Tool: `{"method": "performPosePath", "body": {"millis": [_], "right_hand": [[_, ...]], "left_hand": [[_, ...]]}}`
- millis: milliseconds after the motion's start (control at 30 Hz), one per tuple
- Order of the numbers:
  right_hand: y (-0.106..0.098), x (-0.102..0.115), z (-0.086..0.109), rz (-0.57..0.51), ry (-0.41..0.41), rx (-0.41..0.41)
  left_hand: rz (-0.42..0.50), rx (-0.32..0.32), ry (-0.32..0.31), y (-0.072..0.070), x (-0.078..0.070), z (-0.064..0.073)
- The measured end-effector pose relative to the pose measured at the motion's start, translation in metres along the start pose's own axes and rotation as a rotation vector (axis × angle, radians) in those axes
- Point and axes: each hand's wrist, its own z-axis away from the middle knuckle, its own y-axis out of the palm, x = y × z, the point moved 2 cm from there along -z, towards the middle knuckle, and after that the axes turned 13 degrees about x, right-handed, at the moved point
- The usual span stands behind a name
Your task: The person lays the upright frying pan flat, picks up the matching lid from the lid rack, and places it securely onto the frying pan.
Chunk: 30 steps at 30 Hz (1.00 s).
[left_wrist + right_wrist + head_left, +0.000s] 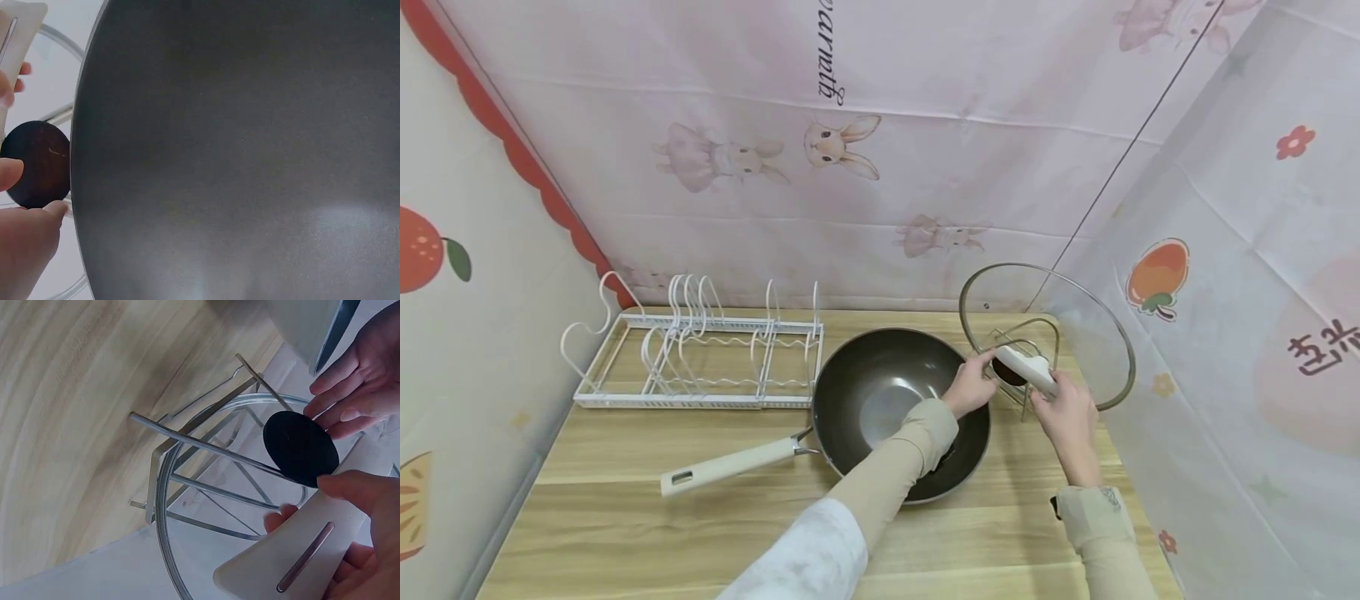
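Glass lid (1086, 321), clear, glossy, metal-rimmed; lid handle (281, 556) smooth white plastic look. Lid stand (219, 450) shiny metal wire. Pan (865, 367) dark, smooth, satin sheen. Rack (700, 402) white-coated metal look. Desk (625, 533) wood-grained.

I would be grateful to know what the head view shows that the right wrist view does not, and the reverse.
Only the head view shows the white dish rack and the pan's long handle.

Only the right wrist view shows the narrow slot in the lid handle.

Both show the right hand gripping that handle, the left hand, the dark disc and the wire stand.
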Motion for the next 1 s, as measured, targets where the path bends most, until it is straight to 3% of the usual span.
{"method": "performPosePath", "body": {"millis": [133,267,600,1000], "right_hand": [[-0.004,0.0,-0.008,0.083,0.065,0.154],[-0.004,-0.002,-0.012,0.107,0.069,0.209],[0.005,-0.011,-0.011,0.145,-0.017,0.06],[0.009,-0.013,-0.009,0.133,-0.067,-0.031]], "left_hand": [[0.018,-0.021,0.004,0.001,-0.003,0.0],[0.041,-0.042,-0.009,0.003,-0.004,-0.001],[0.051,-0.039,-0.047,0.003,-0.007,-0.002],[0.085,-0.035,-0.051,0.006,-0.004,-0.004]]}}
